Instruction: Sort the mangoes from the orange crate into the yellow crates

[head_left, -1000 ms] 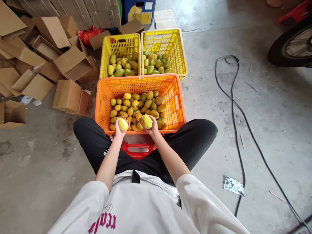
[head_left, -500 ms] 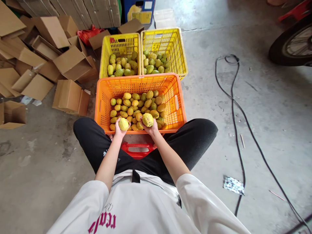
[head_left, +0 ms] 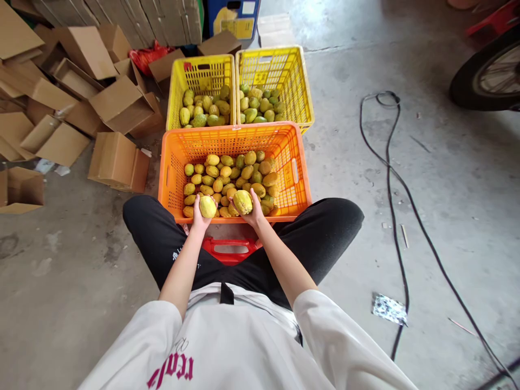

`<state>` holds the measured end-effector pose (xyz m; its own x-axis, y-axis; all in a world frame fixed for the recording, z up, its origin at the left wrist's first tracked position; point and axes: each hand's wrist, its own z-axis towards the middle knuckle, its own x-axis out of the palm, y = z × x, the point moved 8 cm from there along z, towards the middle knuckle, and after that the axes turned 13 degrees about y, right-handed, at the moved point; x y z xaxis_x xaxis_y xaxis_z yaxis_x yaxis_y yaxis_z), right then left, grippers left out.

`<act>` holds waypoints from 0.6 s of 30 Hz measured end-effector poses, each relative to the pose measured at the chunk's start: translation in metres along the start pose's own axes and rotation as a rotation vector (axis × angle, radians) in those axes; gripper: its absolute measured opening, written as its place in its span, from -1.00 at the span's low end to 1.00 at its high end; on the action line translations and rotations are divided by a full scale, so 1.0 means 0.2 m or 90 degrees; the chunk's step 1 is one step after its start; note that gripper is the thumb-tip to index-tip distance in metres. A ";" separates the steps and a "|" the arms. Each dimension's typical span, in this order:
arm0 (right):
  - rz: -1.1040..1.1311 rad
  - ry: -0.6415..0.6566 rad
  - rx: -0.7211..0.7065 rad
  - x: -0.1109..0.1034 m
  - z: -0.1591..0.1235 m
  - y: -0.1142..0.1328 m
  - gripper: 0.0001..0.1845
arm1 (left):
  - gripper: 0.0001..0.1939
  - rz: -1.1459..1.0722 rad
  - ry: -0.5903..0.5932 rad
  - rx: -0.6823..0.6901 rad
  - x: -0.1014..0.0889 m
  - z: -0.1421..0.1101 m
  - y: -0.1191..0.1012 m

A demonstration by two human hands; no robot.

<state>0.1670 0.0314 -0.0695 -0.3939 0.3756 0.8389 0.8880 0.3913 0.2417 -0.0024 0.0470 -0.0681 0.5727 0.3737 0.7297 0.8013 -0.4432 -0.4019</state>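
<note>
While both hands sit over the near rim of the orange crate (head_left: 291, 189), each one's got a single fruit in its grasp. Left hand (head_left: 199, 219) is curled around a pale yellow fruit (head_left: 207, 207), roundish to oval and pretty even in color. Right hand (head_left: 255, 213) is gripping a bigger-looking yellow-green fruit (head_left: 242, 202), more stretched out, with some darker marks near its lower end (blemishes or stem bits, too small for me to tell). Down inside the orange crate there's a pile of similar fruit (head_left: 226, 171), mostly ovals, running from bright yellow through orangey to dull green. Just beyond that crate's far side, the left yellow crate (head_left: 175, 89) and right yellow crate (head_left: 299, 81) hold greener-looking ones, and brown cardboard boxes (head_left: 109, 160) lie off to its left.
</note>
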 end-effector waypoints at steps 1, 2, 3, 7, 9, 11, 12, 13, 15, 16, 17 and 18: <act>-0.007 0.008 -0.003 0.01 0.00 0.00 -0.64 | -0.68 0.001 0.011 0.002 0.01 0.00 0.00; -0.011 0.013 -0.007 0.01 0.00 0.00 -0.69 | -0.69 0.002 0.019 0.002 0.01 0.00 0.00; -0.014 0.014 -0.010 0.01 0.00 0.00 -0.73 | -0.72 0.002 0.024 0.001 0.01 0.00 0.00; -0.006 0.014 -0.006 -0.01 0.01 -0.01 -0.78 | -0.86 0.002 0.017 0.003 0.00 -0.01 -0.01; 0.006 0.010 -0.002 -0.02 0.02 -0.01 -0.76 | -0.88 -0.003 0.010 0.001 0.00 -0.01 0.00; 0.015 0.005 -0.001 -0.04 0.03 -0.01 -0.72 | -0.85 -0.005 0.006 -0.015 0.00 -0.01 0.01; 0.016 0.007 -0.001 -0.04 0.03 -0.01 -0.69 | -0.84 -0.004 0.004 -0.024 0.01 -0.01 0.01; 0.016 0.011 -0.002 -0.05 0.04 -0.01 -0.68 | -0.83 -0.003 0.002 -0.030 0.01 -0.01 0.01; 0.015 0.020 0.000 -0.05 0.04 -0.02 -0.65 | -0.82 -0.003 -0.002 -0.033 0.00 -0.01 0.01; 0.014 0.022 0.002 -0.05 0.05 -0.02 -0.64 | -0.82 -0.004 -0.002 -0.032 0.00 -0.01 0.01; 0.014 0.021 0.004 -0.05 0.05 -0.02 -0.64 | -0.81 -0.007 -0.001 -0.031 0.00 0.00 0.00; 0.014 0.017 0.005 -0.06 0.05 -0.02 -0.63 | -0.81 -0.010 0.000 -0.030 -0.01 0.00 0.00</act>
<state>0.1655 0.0335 -0.0851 -0.3675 0.3623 0.8566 0.8947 0.3892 0.2192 -0.0030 0.0465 -0.0694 0.5603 0.3801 0.7360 0.8010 -0.4748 -0.3646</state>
